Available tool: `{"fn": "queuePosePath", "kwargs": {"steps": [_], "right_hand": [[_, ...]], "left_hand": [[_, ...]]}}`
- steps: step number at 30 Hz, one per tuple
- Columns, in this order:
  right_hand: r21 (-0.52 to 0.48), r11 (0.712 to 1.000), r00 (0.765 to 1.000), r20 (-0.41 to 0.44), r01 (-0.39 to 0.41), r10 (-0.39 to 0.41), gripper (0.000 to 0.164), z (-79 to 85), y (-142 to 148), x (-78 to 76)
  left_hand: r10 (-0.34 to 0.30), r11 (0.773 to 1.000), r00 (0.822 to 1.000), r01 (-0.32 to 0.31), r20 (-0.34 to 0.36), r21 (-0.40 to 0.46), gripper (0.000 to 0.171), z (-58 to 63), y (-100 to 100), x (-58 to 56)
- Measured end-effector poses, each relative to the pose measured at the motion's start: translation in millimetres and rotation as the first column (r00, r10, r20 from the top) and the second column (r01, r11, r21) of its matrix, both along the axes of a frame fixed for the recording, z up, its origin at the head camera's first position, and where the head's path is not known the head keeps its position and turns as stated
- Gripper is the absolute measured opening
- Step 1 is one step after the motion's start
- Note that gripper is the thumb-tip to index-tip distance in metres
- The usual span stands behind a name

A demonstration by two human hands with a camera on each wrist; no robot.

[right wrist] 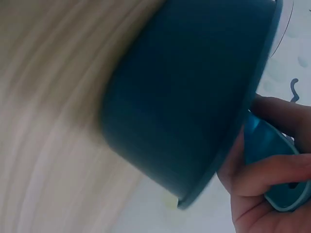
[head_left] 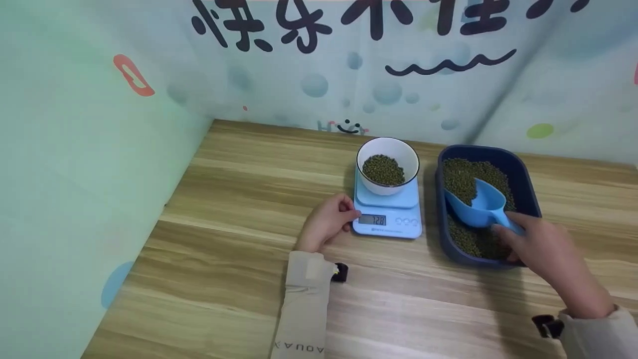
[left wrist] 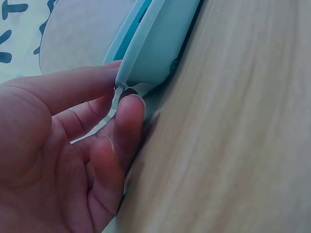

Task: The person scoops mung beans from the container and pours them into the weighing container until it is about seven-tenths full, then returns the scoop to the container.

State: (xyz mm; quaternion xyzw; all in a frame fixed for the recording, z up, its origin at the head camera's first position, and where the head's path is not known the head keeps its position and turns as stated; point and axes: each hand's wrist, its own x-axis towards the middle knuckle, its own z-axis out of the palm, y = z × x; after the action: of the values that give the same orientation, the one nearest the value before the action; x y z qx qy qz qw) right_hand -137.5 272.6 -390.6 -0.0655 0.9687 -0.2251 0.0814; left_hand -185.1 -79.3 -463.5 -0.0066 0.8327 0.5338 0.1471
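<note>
In the head view, my right hand (head_left: 541,247) grips the handle of a blue scoop (head_left: 481,207), whose bowl is inside a dark blue tub (head_left: 526,184) of small green beans (head_left: 466,242). Beans lie in the scoop too. My left hand (head_left: 326,222) pinches the left edge of a light blue kitchen scale (head_left: 389,229); the left wrist view shows the thumb and a finger (left wrist: 130,119) at its corner. On the scale stands a white bowl (head_left: 366,154) with beans in it. The display (head_left: 373,220) seems to read 728, possibly with a decimal point.
The wooden table (head_left: 224,199) carries the scale and, to its right, the tub. A printed cloth (head_left: 279,89) hangs behind the table, and a pale green one (head_left: 75,174) is along the left side.
</note>
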Motion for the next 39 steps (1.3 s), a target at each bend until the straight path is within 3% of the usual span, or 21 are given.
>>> {"fn": "queuePosePath", "kwargs": {"steps": [5,13,30,39], "right_hand": [[-0.024,0.999,0.999,-0.027,0.03,-0.031,0.044,-8.0,-4.0,-4.3],[-0.017,0.996,0.978,-0.188,0.084,-0.086,0.046,-19.0,-5.2,-2.6],[-0.05,0.978,0.963,-0.173,0.202,-0.207,0.05,-22.5,-7.1,1.2],[-0.066,0.976,0.962,-0.169,0.206,-0.215,0.05,-25.7,-7.0,1.5]], "left_hand": [[0.009,1.0,1.0,-0.009,0.001,-0.005,0.014,-1.1,-0.9,-0.4],[-0.014,1.0,1.0,0.014,-0.006,-0.026,0.014,-0.3,0.0,-1.0],[-0.014,1.0,1.0,0.014,-0.011,-0.009,0.014,-1.8,0.9,-1.7],[-0.022,1.0,1.0,0.022,-0.001,-0.018,0.013,-2.5,-0.3,-2.4]]}}
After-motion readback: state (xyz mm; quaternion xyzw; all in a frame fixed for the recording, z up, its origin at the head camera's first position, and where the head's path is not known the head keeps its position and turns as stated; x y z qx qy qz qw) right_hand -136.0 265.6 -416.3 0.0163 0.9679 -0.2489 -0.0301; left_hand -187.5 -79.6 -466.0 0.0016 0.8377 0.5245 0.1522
